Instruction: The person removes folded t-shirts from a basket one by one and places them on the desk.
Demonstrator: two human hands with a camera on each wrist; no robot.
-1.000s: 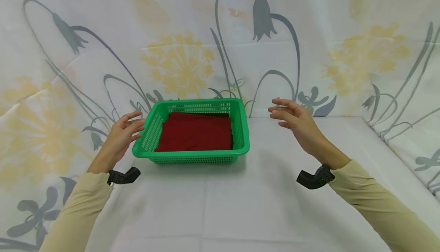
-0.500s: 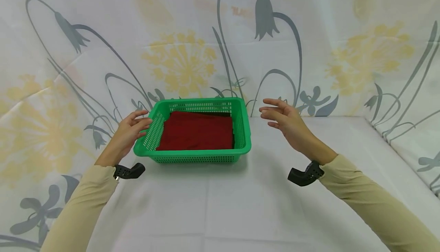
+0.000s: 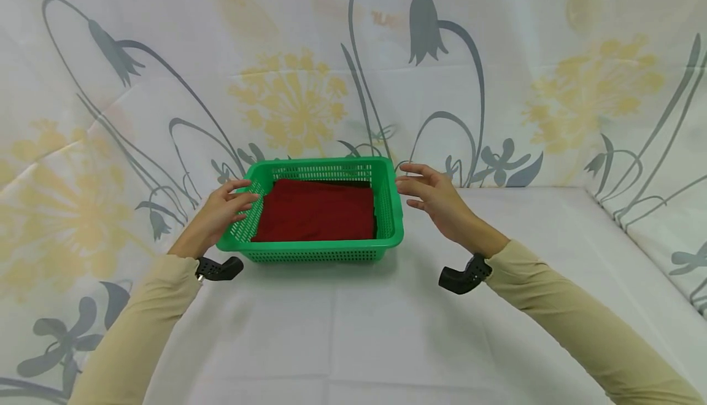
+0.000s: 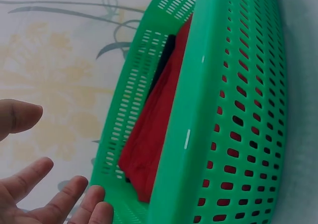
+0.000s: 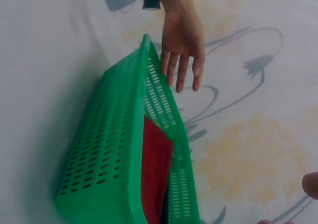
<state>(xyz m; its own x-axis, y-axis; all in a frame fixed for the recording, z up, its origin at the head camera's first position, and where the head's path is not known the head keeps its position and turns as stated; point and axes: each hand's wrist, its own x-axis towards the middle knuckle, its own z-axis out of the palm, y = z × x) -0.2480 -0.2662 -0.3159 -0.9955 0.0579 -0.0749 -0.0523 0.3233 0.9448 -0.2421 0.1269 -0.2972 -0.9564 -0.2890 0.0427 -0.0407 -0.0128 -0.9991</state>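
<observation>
A green plastic basket (image 3: 317, 246) with slotted walls stands on the white-covered table. Folded dark red cloth (image 3: 317, 213) lies inside it, with a darker cloth (image 4: 162, 64) showing along its far edge in the left wrist view. My left hand (image 3: 222, 212), fingers spread and relaxed, overlaps the basket's left rim in the head view. On the other side, my right hand (image 3: 433, 201) has its fingertips right at the right rim, fingers loosely extended. Neither hand holds anything. Only a few fingertips (image 5: 311, 185) of the right hand enter its own wrist view.
Behind the basket hangs a white curtain (image 3: 298, 18) printed with grey and yellow flowers. The white table cover (image 3: 326, 331) stretches in front and to the right, with fold creases. A black wrist camera (image 3: 221, 268) sits at the left cuff, another wrist camera (image 3: 464, 275) at the right.
Both hands have moved inward toward the basket, the left going right and the right going left by a larger amount. The basket and the cloth stay in place.
</observation>
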